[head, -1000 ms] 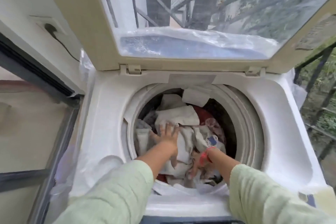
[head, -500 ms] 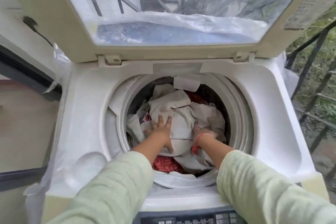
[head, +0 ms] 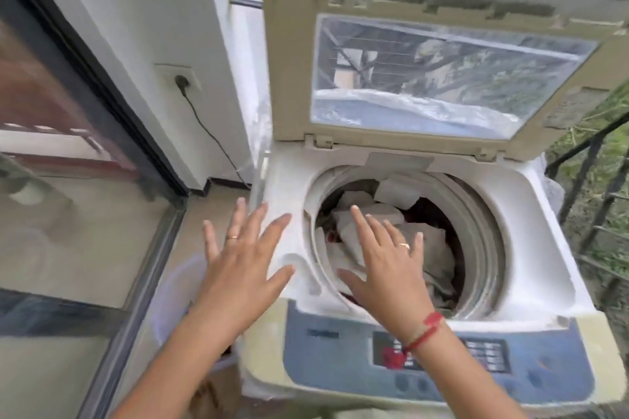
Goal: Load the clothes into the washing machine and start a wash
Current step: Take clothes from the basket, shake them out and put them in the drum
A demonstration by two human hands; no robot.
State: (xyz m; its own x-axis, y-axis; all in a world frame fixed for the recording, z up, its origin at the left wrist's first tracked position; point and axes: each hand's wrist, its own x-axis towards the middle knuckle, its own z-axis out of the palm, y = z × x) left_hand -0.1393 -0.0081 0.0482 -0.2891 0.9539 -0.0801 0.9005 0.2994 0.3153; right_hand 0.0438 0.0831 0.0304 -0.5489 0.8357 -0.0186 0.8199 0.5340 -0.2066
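A left hand (head: pixel 243 260) with fingers spread, holding nothing, hovers by the top-loading washing machine's (head: pixel 551 235) left edge. The right hand (head: pixel 388 260), equally splayed and empty, is over the drum (head: pixel 483 238), where crumpled clothes (head: pixel 427 245) lie beneath the raised lid (head: pixel 292 54).

From my seat, the buttons and display on the blue control panel (head: pixel 439 360) are too blurred to read, and my right forearm covers part of them. The raised beige lid with its clear window (head: pixel 442 54) runs off the top edge. My right hand (head: pixel 384 269) hides part of the pale and red clothes (head: pixel 425 241); the drum's depth stays unseen.
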